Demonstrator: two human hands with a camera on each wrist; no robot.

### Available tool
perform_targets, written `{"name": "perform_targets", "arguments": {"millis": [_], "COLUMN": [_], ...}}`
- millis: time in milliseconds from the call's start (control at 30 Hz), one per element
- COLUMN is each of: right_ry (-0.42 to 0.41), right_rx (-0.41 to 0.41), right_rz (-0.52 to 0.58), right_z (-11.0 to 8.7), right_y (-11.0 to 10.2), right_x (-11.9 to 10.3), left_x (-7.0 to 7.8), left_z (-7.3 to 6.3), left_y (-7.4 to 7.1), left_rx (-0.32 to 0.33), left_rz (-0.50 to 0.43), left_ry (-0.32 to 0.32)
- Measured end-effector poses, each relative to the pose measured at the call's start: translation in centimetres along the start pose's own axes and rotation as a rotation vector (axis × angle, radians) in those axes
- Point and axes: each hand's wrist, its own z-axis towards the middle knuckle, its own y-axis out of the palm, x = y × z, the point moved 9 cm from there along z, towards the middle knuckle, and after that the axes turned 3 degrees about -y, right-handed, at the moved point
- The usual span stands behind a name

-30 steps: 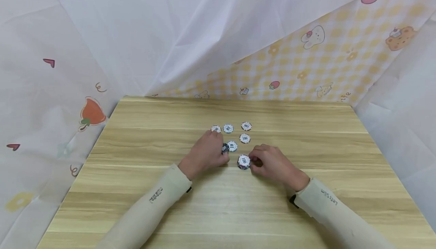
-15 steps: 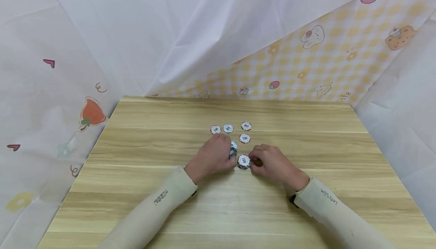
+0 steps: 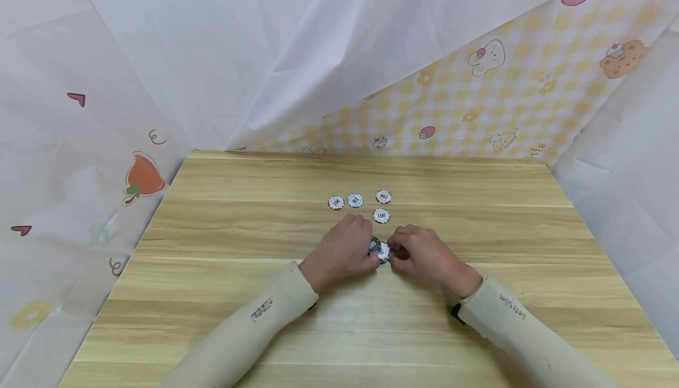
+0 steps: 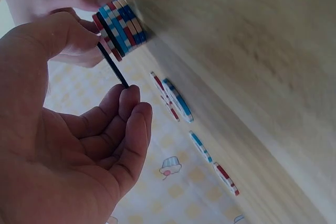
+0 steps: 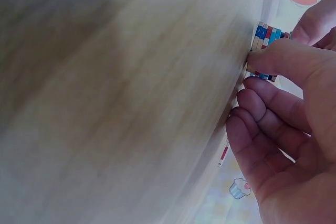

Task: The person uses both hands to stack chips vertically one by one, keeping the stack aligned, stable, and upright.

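Note:
My left hand (image 3: 345, 249) pinches a black poker chip (image 4: 113, 65) by its edges between thumb and fingertips. That chip is tilted and overlaps the top of a stack of poker chips (image 3: 384, 252) in the head view. The stack shows red, blue and white edges in the left wrist view. My right hand (image 3: 424, 255) holds this stack from the right, thumb on the near side and index finger on the far side. Its other fingers are curled beside it, close to the table.
Beyond the hands, on the wooden table (image 3: 254, 199), lie a white 10 chip (image 3: 355, 200), a left 100 chip (image 3: 336, 202), a back 100 chip (image 3: 384, 196) and a nearer 100 chip (image 3: 381, 216). A patterned sheet (image 3: 477, 111) hangs behind the table.
My left hand has moved right with the black chip, from beside a white 10 chip to over the stack. The hand now covers that 10 chip. My right hand has stayed at the stack.

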Motion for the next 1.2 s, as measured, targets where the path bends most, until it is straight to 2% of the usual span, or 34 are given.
{"name": "perform_targets", "arguments": {"millis": [267,633,867,1200], "right_ry": [-0.014,0.016,0.014,0.003], "right_rx": [0.006,-0.016,-0.020,-0.005], "right_rz": [-0.009,0.004,0.010,-0.001], "right_z": [0.0,0.0,0.0,0.0], "right_y": [0.0,0.1,0.1,0.1], "right_x": [-0.1,0.1,0.0,0.0], "left_x": [1.1,1.7,1.8,1.4], "left_z": [0.2,0.4,0.4,0.4], "left_y": [0.0,0.1,0.1,0.2], "left_rx": [0.017,-0.002,0.022,0.046], "left_rz": [0.036,0.060,0.083,0.063], "left_ry": [0.032,0.038,0.041,0.039]}}
